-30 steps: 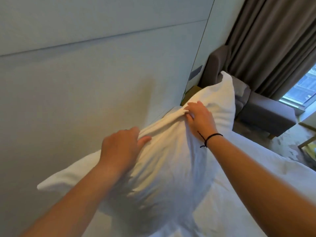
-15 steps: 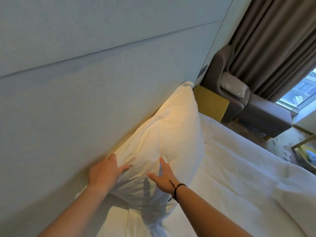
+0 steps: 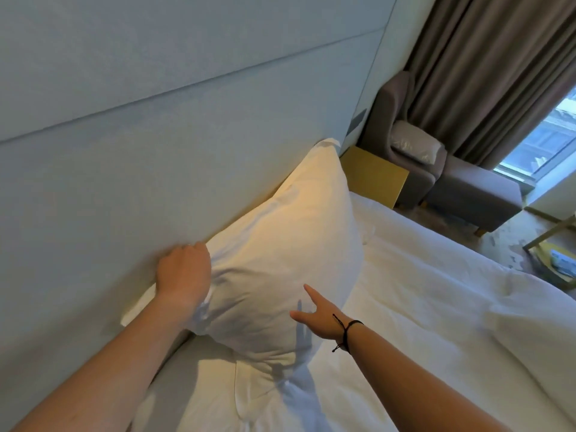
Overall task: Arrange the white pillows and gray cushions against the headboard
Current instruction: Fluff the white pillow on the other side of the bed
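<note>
A white pillow (image 3: 280,244) leans upright against the pale padded headboard (image 3: 156,135), its far corner reaching the headboard's right end. My left hand (image 3: 184,272) grips the pillow's top edge near the left corner, fingers curled over the fabric between pillow and headboard. My right hand (image 3: 318,316), with a black cord on the wrist, has its fingers spread and straight against the pillow's lower front face. No gray cushion lies on the bed in view.
A white duvet (image 3: 436,307) covers the bed on the right. Past the bed's far end stand a yellow bedside table (image 3: 374,176), a gray armchair (image 3: 405,145) with a gray cushion in clear wrap (image 3: 417,148), a gray footstool (image 3: 473,194) and brown curtains (image 3: 498,57).
The pillow went from held in the air to leaning on the headboard. My left hand moved to its top edge; my right hand dropped to its front face and now spreads there.
</note>
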A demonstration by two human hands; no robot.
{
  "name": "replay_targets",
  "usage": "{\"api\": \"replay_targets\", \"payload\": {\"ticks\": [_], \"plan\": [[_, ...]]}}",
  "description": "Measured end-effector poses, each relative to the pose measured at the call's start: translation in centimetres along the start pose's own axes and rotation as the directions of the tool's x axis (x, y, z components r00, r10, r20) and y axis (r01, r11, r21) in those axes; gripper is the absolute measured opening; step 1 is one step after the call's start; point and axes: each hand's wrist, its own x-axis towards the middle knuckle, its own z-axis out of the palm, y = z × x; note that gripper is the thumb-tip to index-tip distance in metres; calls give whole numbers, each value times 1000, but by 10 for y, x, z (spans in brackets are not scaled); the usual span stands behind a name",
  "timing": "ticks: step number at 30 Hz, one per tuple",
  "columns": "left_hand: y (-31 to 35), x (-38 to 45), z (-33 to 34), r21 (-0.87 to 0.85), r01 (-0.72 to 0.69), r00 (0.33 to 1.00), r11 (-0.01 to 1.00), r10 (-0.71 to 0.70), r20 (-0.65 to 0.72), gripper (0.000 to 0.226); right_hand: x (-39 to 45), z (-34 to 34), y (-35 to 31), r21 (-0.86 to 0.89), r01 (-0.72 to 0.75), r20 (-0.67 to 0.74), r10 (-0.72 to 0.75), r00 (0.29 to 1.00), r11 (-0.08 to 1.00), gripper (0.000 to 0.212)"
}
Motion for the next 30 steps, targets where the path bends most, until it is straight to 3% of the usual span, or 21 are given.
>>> {"api": "replay_targets", "payload": {"ticks": [5, 11, 15, 20, 26, 30], "plan": [[82, -23, 2, 17, -296, 954, 955, 296, -46, 60, -55, -32, 74, 107, -109, -79, 117, 990, 988, 83], [234, -81, 32, -144, -550, 825, 823, 562, 62, 47, -159, -72, 199, 342, -236, -219, 321, 921, 910, 77], [334, -150, 44, -341, -604, 723, 721, 675, 148, 44, -240, -81, 298, 530, -305, -222, 477, 850, 791, 73], [442, -234, 54, -397, -684, 597, 612, 783, 178, 37, -326, -76, 419, 699, -335, -230, 642, 731, 632, 68], [558, -316, 74, -442, -696, 538, 565, 819, 200, 31, -382, -73, 547, 767, -367, -204, 742, 638, 527, 65], [608, -365, 82, -496, -670, 501, 552, 830, 246, 30, -410, -66, 597, 762, -406, -204, 782, 590, 505, 61]]}}
